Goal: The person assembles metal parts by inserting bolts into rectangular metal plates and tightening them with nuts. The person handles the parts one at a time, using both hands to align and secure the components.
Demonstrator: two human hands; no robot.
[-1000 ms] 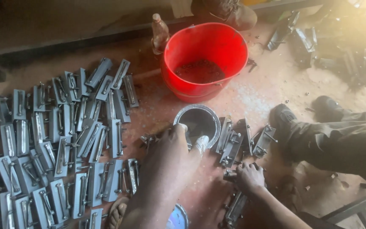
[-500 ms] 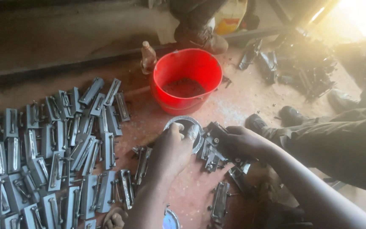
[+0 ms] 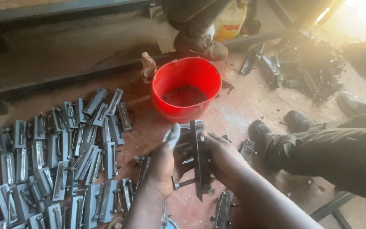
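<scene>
Both hands clamp one grey metal latch plate [image 3: 198,163] just below the red bucket [image 3: 186,91], left hand [image 3: 164,163] fingers wrapped on its edge, right hand [image 3: 221,159] fingers curled behind; best kept square, bolt side visible.

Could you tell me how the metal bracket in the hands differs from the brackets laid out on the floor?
The held bracket stands on edge, lifted between the left hand and right hand; the floor brackets lie flat, untouched. The held one is single; the floor ones lie in crowded rows. Both are grey metal pieces of similar shape.
</scene>
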